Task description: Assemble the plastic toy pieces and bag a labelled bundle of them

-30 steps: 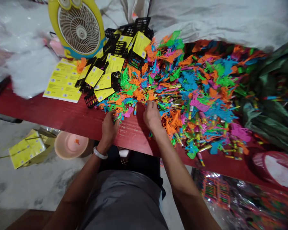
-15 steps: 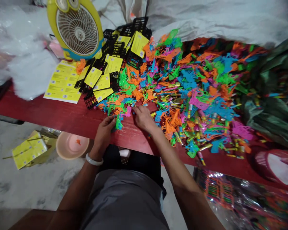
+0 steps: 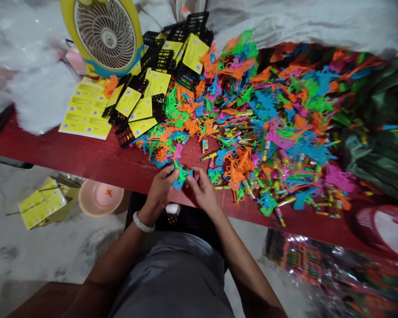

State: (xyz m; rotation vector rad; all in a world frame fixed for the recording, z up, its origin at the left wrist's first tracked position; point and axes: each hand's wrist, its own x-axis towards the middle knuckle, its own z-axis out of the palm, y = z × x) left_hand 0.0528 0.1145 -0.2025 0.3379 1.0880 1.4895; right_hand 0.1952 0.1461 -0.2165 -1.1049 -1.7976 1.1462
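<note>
Pinched in my left hand are a green plastic toy gun and a blue one against it, held over the table's front edge. My right hand is closed just to the right of them, its thumb and fingers together. A small bluish bit shows at its fingertips, too small to name. Ahead of both hands spreads a heap of toy guns in orange, green, blue and pink. Small tubes with yellow labels lie among them, close to my right hand.
On the red table are a yellow fan, black plastic racks with yellow cards and a yellow printed sheet. A pink basket stands at the right. Below are a basin and bagged goods.
My right hand has drawn back from the heap toward my left hand. My left hand has moved right with the green toy gun, and a blue one now shows with it.
</note>
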